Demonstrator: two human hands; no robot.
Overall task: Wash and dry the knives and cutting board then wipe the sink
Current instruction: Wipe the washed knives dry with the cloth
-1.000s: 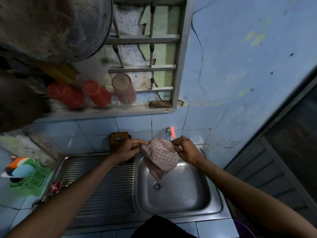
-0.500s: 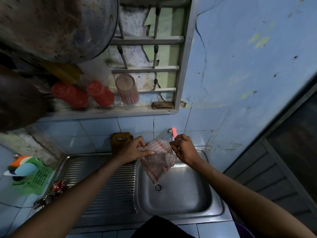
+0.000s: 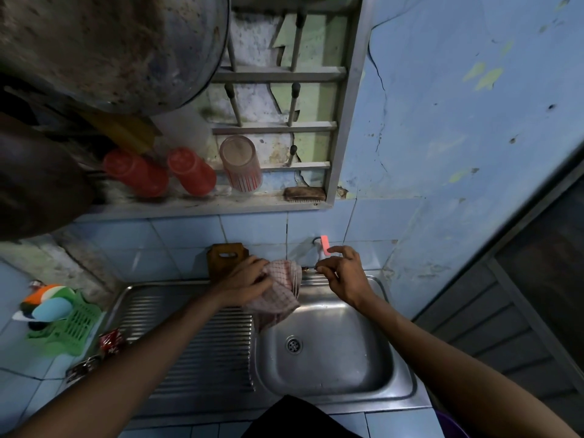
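My left hand (image 3: 245,282) grips a red-and-white checked cloth (image 3: 281,294) at the back rim of the steel sink (image 3: 335,374), and the cloth hangs down over the basin's left back corner. My right hand (image 3: 343,273) is off the cloth, its fingers loosely curled just below the tap with a pink handle (image 3: 325,245). A brown wooden cutting board (image 3: 226,256) stands upright against the tiles behind my left hand, partly hidden by it. I see no knives.
The ribbed drainboard (image 3: 202,343) lies left of the basin. A green basket with sponges (image 3: 66,320) sits at far left. On the window ledge stand two red cups (image 3: 164,172), a striped glass (image 3: 241,164) and a brush (image 3: 305,194). Large pans hang at the upper left.
My right hand has let go of the cloth and moved right toward the tap. My left hand has bunched the cloth and shifted it left toward the back rim.
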